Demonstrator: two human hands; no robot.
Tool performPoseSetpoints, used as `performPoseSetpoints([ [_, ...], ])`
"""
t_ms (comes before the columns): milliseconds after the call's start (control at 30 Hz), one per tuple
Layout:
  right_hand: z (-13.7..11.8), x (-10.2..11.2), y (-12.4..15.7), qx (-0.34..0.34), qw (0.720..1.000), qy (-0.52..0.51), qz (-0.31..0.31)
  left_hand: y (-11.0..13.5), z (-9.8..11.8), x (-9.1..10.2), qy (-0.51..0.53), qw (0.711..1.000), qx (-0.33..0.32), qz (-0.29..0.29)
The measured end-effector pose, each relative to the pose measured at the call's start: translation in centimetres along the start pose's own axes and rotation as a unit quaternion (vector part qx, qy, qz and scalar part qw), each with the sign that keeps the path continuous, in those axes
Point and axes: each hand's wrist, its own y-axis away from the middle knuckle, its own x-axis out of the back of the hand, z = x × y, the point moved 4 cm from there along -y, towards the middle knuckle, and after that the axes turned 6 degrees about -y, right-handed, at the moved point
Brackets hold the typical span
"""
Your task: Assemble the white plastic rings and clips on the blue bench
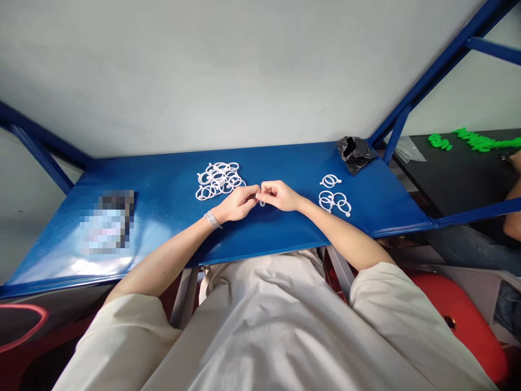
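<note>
My left hand [239, 203] and my right hand [284, 195] meet at the fingertips above the blue table [248, 233]. Both are closed in a pinch. A small white ring [262, 204] peeks out just below the fingers; most of it is hidden by them. Just behind and left of my left hand lies a heap of white plastic rings [218, 176], each with a small round tab. A smaller group of similar white rings [334, 201] rests to the right, beyond my right forearm, with a couple more rings [329, 181] behind it.
A crumpled black plastic bag [354, 155] stands open at the back right. A blurred-out flat item [106, 222] lies on the left. Blue metal frame bars [399, 133] rise at both sides. On a dark neighbouring table [451, 179] are green pieces [482, 142], near another person's arm.
</note>
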Motion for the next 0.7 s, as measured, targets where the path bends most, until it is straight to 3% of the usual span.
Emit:
performPoseSetpoints([
  [700,-0.67,-0.29,0.17,0.015,1.000,0.022,0.012,0.09,0.86,-0.76,0.045,0.999,0.000,-0.018],
])
